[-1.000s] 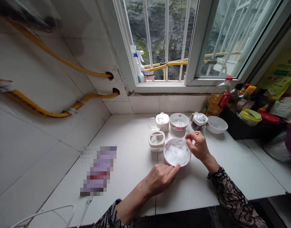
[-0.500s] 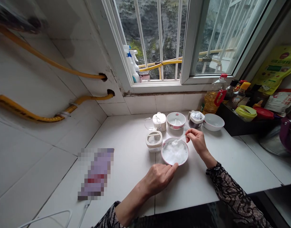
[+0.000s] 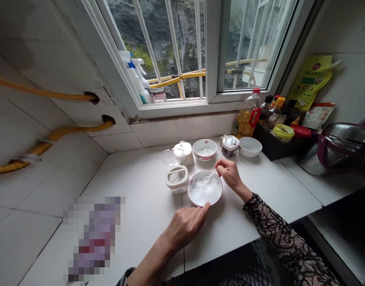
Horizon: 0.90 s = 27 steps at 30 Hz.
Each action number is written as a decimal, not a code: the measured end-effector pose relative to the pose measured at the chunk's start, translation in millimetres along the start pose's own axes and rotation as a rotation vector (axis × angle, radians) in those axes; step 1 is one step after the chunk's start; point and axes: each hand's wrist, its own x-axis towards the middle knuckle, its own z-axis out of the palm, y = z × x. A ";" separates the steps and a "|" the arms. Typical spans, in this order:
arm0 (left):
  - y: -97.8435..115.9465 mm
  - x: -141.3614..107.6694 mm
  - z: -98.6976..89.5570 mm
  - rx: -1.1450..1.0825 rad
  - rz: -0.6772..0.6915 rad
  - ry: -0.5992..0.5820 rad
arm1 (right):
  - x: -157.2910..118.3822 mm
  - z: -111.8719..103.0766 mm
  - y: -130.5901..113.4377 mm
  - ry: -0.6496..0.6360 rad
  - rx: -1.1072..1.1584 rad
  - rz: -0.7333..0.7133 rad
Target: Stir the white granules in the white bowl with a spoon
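Note:
A small bowl (image 3: 194,200) with a pink rim, full of a white substance, stands on the white counter (image 3: 140,190). My right hand (image 3: 228,172) holds a small clear spoon (image 3: 208,176) whose tip dips into the bowl. My left hand (image 3: 185,225) rests on the counter, its fingertips touching the bowl's near rim. Just left of the bowl is a seasoning jar (image 3: 177,178) with its clear lid flipped up.
Behind the bowl stand a second white jar (image 3: 185,152), a bowl holding a spoon (image 3: 204,149), a dark-filled jar (image 3: 230,145) and a white bowl (image 3: 250,146). An oil bottle (image 3: 247,115), sauce bottles and a pot (image 3: 340,147) are at the right. A blurred package (image 3: 94,234) lies at the left.
The view has swung to the right. My right hand has drawn back a little with the spoon, keeping its tip in the bowl. My left hand stays at the bowl's rim.

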 end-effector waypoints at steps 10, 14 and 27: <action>1.3 0.1 0.2 -0.001 -0.008 -0.021 | 6.2 -3.8 0.2 -0.030 0.247 0.164; 1.9 1.8 -0.7 0.014 -0.004 -0.019 | 7.6 -4.5 0.1 -0.022 0.308 0.227; 1.9 4.8 -1.1 -0.002 -0.017 0.003 | 8.3 4.4 -4.4 -0.065 0.379 0.181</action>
